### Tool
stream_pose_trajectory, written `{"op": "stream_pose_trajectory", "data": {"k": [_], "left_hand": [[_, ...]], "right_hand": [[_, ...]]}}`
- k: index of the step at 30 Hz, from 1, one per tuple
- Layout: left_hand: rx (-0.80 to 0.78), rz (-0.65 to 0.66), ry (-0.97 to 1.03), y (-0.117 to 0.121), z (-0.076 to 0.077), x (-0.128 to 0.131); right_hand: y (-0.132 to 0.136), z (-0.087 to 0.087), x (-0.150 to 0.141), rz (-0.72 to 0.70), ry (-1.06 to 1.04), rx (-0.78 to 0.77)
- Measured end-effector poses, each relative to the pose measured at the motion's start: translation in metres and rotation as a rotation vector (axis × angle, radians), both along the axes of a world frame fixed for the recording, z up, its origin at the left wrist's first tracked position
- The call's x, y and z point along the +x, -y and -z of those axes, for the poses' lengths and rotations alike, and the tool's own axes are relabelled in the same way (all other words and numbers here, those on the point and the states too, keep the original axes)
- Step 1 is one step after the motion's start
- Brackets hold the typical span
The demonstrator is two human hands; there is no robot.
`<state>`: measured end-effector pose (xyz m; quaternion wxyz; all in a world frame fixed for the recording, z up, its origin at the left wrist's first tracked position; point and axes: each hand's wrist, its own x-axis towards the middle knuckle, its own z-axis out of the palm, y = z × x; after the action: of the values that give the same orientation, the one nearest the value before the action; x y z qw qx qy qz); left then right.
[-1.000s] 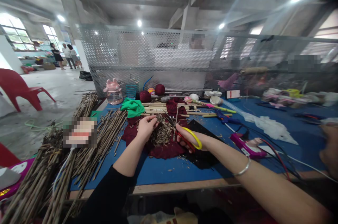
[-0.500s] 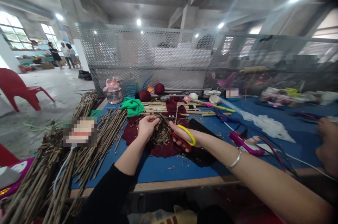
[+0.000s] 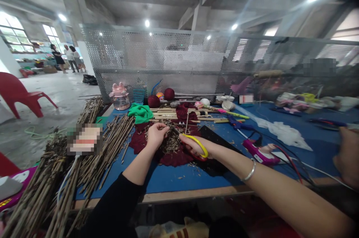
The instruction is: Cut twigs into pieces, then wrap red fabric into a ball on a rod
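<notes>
My right hand (image 3: 195, 145) is wrapped round a pair of scissors (image 3: 202, 147) with yellow and red handles; their blades point left toward my left hand. My left hand (image 3: 157, 135) has its thumb and fingers pinched together near the blade tips. Whatever sits in that pinch is too small to make out. Below and between both hands, a heap of brown dried plant scraps (image 3: 171, 141) lies on a dark red cloth (image 3: 174, 160).
Bundles of dry sticks (image 3: 108, 152) lie at the left. A green cloth (image 3: 140, 113), a pink-lidded jar (image 3: 119, 97) and dark red balls (image 3: 169, 94) stand behind. At the right are a glue gun (image 3: 235, 122), cables, white plastic (image 3: 288, 133) and another person's hand (image 3: 347, 152).
The scissors' handles have come closer together as my right hand closed and turned slightly. My left hand has barely moved. The other person's hand at the right edge has shifted a little.
</notes>
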<state>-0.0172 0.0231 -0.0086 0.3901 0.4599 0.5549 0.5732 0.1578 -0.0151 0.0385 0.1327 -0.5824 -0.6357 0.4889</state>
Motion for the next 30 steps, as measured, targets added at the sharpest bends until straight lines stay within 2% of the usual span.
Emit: {"op": "stream_pose_trajectory", "data": {"k": [2, 4, 7, 10, 15, 23, 30], "left_hand": [[0.003, 0.0, -0.066, -0.001, 0.001, -0.001], [-0.009, 0.016, -0.042, -0.003, 0.001, -0.001], [-0.022, 0.044, 0.14, -0.005, -0.001, 0.001], [0.005, 0.018, 0.3, -0.007, -0.002, 0.002], [0.056, -0.003, 0.393, -0.006, -0.004, 0.001], [0.037, 0.022, 0.286, 0.0, -0.006, 0.005], [-0.015, 0.007, 0.03, 0.001, -0.005, 0.001]], "right_hand": [[0.0, 0.001, 0.0, 0.006, 0.003, -0.021], [-0.001, 0.002, 0.0, 0.021, 0.011, -0.069], [-0.005, 0.0, 0.004, 0.042, -0.006, -0.151], [-0.008, -0.003, 0.011, 0.026, -0.048, -0.279], [-0.004, -0.01, 0.012, -0.076, -0.011, -0.361], [-0.004, -0.009, 0.0, -0.082, -0.028, -0.35], [0.0, -0.006, -0.002, 0.003, -0.014, -0.259]]}}
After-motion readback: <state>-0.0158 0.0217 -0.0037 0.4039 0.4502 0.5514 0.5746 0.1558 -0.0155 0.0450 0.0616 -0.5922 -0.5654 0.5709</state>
